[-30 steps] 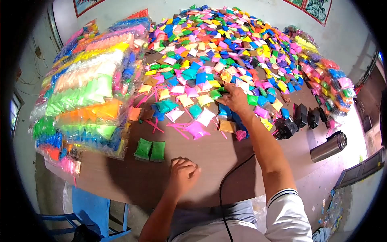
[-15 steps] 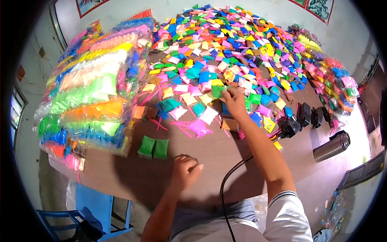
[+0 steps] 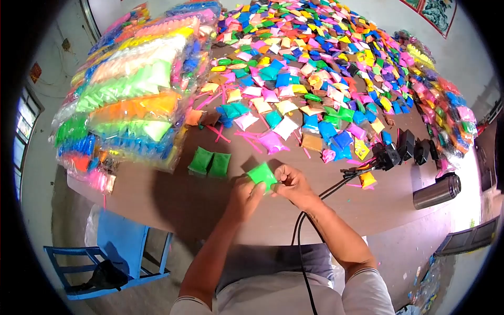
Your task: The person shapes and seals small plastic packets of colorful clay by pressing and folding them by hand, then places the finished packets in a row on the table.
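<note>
A bright green packet [image 3: 261, 176], small and pillow-shaped, is held up over the near part of the table between both hands. My left hand [image 3: 244, 197] pinches its lower left side, thumb on top. At its right corner, my right hand [image 3: 295, 186] has its fingers closed on the packet's edge. Two darker green packets [image 3: 210, 161] lie side by side on the table, just left of and beyond my left hand. Past the hands, a pink packet [image 3: 273, 142] lies at the near edge of a large heap of loose coloured packets [image 3: 315, 58].
Clear bags of packed strips [image 3: 126, 100] are stacked at the left; more bagged packets [image 3: 443, 107] line the right. A steel flask [image 3: 437, 191] lies near black connectors [image 3: 391, 155]. Black cables [image 3: 300, 231] cross the front edge. A blue chair [image 3: 121, 244] stands at lower left.
My right hand has come back from the heap with the green packet. My left hand has risen to meet it and now grips the packet too. The view has shifted slightly.
</note>
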A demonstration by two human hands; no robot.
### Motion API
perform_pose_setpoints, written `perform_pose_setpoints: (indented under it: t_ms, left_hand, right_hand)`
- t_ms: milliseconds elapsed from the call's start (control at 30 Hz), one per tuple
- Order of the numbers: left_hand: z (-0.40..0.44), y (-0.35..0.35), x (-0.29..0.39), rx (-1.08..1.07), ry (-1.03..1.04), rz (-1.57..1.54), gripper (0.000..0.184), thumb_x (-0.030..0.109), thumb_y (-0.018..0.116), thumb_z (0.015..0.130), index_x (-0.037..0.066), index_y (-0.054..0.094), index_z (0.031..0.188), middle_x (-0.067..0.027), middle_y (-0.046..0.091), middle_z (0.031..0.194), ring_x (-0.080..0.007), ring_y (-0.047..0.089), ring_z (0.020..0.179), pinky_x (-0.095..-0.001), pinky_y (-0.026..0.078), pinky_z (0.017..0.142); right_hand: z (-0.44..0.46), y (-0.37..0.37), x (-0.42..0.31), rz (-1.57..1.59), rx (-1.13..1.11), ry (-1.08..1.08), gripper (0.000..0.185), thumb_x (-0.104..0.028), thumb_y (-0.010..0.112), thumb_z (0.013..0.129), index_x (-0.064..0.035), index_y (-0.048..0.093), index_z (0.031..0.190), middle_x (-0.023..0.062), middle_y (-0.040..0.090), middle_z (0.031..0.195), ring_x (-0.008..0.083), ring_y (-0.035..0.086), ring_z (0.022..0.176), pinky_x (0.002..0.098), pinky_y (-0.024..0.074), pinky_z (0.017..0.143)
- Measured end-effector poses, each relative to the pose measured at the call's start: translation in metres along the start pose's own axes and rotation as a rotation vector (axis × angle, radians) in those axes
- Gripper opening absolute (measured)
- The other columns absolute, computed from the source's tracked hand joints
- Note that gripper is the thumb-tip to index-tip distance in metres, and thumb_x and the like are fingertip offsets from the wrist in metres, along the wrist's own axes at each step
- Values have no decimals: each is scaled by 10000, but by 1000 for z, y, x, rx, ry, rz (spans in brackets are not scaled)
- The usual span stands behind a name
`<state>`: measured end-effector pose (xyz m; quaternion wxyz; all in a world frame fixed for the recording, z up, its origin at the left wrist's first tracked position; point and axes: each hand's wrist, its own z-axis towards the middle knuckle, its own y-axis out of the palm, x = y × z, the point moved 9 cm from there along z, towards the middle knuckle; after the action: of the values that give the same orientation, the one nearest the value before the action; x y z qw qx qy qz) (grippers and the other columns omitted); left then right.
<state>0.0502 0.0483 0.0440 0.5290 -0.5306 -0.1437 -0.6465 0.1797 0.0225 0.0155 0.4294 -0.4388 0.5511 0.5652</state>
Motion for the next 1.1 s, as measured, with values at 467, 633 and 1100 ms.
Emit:
perform_pose_setpoints:
  t_ms: [467, 633, 1100]
  left_hand:
    - [4, 10, 12, -93, 133, 198, 196, 221, 625, 807, 34, 594, 754, -109, 557, 685, -318, 538, 683, -430, 379, 675]
    - [0, 12, 3, -70, 142, 211, 214, 237, 615, 821, 35, 592, 756, -103, 561, 702, -310, 535, 723, -419, 376, 739]
    - [4, 8, -7, -77, 33, 102, 274, 222, 527, 879, 11, 530, 705, -141, 528, 674, -343, 506, 690, -444, 374, 702]
  right_hand:
    - [0, -1, 2, -146, -24, 39, 73, -96, 602, 926, -24, 605, 935, -26, 582, 834, 60, 513, 764, 249, 431, 659]
    - [0, -3, 8, -85, -29, -8, 142, -129, 602, 940, -32, 633, 1039, -45, 609, 857, 28, 493, 745, 212, 407, 648]
    - [-1, 2, 4, -141, -147, 111, 202, -189, 635, 906, -52, 631, 1055, -20, 600, 801, 46, 502, 630, 204, 405, 537]
